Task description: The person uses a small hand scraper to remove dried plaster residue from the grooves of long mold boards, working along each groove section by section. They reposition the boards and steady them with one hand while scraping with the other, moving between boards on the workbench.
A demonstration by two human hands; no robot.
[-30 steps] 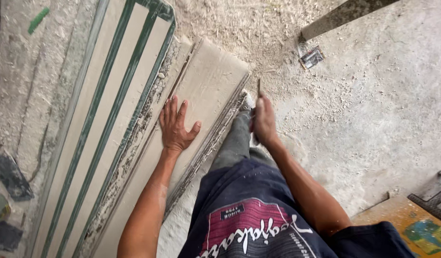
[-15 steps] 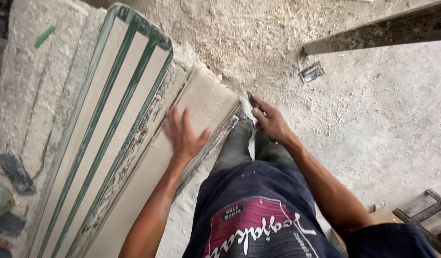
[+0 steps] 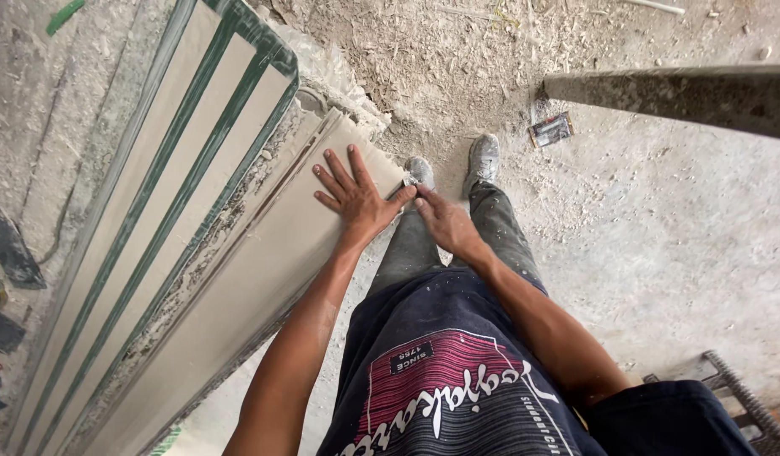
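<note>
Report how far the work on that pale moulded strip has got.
Done: the pale moulded strip lies cast and smooth beside the green-striped mould. In hand: left hand pressed flat on its end, right hand at the edge. Left: crumbly residue lines the strip's left edge.

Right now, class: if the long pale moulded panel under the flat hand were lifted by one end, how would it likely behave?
The panel looks cast and thick, so probably stiff and heavy. Its length suggests it may crack if lifted by one end. The left hand lies flat on its dusty face, likely slippery.
</note>
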